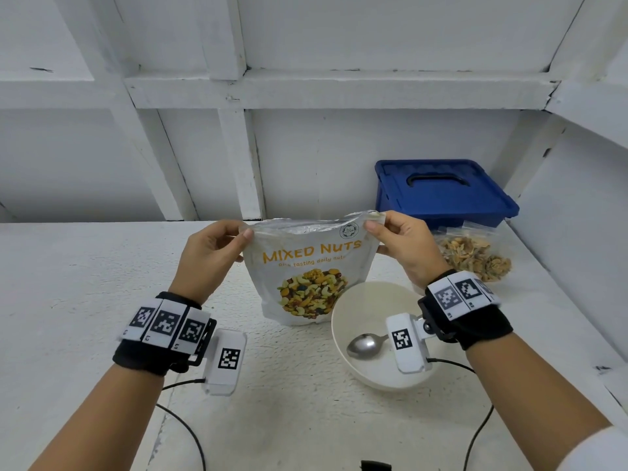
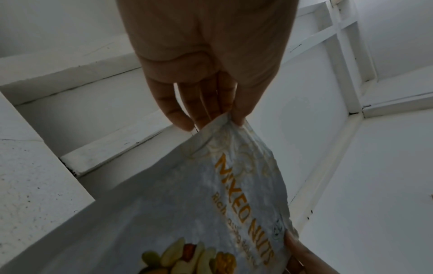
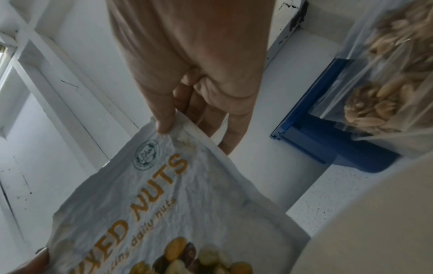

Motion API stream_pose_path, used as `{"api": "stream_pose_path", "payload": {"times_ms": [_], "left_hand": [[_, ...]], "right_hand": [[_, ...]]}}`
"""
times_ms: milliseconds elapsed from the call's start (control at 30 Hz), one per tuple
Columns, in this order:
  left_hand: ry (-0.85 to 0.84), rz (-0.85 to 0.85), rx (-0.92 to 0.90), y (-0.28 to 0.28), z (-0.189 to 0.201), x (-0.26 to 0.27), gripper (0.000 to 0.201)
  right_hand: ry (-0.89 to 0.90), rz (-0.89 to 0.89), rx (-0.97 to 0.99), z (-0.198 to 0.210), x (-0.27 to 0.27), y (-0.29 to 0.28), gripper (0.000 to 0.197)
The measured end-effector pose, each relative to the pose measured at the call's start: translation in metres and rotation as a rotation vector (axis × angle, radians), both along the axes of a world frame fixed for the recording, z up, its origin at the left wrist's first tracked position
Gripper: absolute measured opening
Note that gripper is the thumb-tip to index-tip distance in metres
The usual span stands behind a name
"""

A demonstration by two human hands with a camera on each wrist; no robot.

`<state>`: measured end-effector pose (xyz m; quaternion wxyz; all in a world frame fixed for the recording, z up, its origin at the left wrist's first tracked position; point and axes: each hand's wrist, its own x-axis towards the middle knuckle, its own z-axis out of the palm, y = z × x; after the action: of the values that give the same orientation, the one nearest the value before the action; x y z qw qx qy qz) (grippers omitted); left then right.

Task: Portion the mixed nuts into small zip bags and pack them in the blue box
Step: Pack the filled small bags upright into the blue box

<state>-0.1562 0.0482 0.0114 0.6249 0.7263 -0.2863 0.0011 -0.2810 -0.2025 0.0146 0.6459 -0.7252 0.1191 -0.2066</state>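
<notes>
A: Where does the nut pouch [image 1: 307,273] sit?

B: At the centre of the head view, upright on the white counter [image 1: 85,283]. The left hand [image 1: 207,253] pinches its upper left corner; the right hand [image 1: 404,246] pinches the upper right corner, thumb in front and fingers behind.

A: And the rest?

B: The bowl [image 1: 353,297], with a spoon [image 1: 365,345] in it, lies lower right of the pouch. Filled zip bags [image 1: 475,253] lie at right, touching the blue box [image 1: 445,192], whose lid is on.

A: What does the step ask of the hands?

B: Probably pulling the mouth wide for pouring. It looks parted already, though the wrist views cannot confirm that. Both corners should spread evenly, the pouch base staying down, then tilt toward the bowl so that no nuts spill over the rim.
</notes>
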Motion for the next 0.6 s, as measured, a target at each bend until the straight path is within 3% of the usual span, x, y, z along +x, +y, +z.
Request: {"api": "stream_pose_path", "payload": {"times_ms": [300, 600], "left_hand": [[-0.115, 0.085, 0.029, -0.005, -0.005, -0.002, 0.021], [-0.268, 0.022, 0.286, -0.001, 0.012, -0.007, 0.013]], "right_hand": [[-0.022, -0.037, -0.068, -0.002, 0.001, 0.0, 0.008], [0.02, -0.051, -0.326, 0.012, -0.002, 0.004, 0.005]]}}
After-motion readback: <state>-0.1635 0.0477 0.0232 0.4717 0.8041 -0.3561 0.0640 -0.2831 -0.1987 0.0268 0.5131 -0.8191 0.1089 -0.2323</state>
